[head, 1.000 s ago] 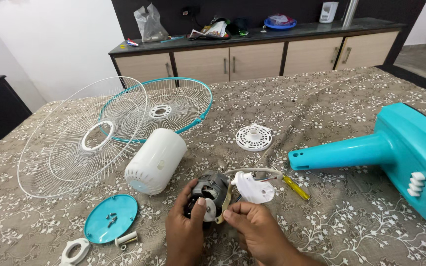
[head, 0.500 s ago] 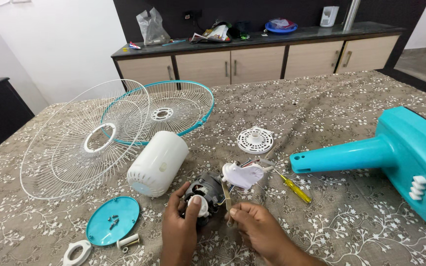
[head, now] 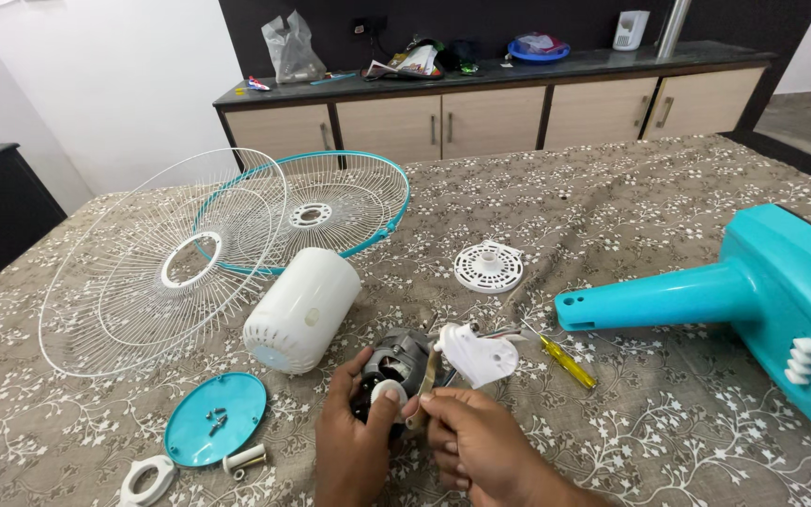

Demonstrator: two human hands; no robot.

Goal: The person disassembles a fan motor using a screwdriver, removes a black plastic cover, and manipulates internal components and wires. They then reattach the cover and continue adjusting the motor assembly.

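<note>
Bright, even indoor light; soft shadows; sharp focus; slight wide-angle edge distortion

Glossy turquoise plastic fan stand (head: 706,293), white wire-metal grille (head: 157,268), matt patterned cloth table cover (head: 612,188).

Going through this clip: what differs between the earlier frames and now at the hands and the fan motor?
The white bracket wired to the fan motor has swung from lying flat right of it to tilted up against it. The right hand now pinches a thin metal strip beside the motor. The left hand still grips the motor. The yellow screwdriver, white motor cover, grilles and teal stand lie unmoved.
</note>
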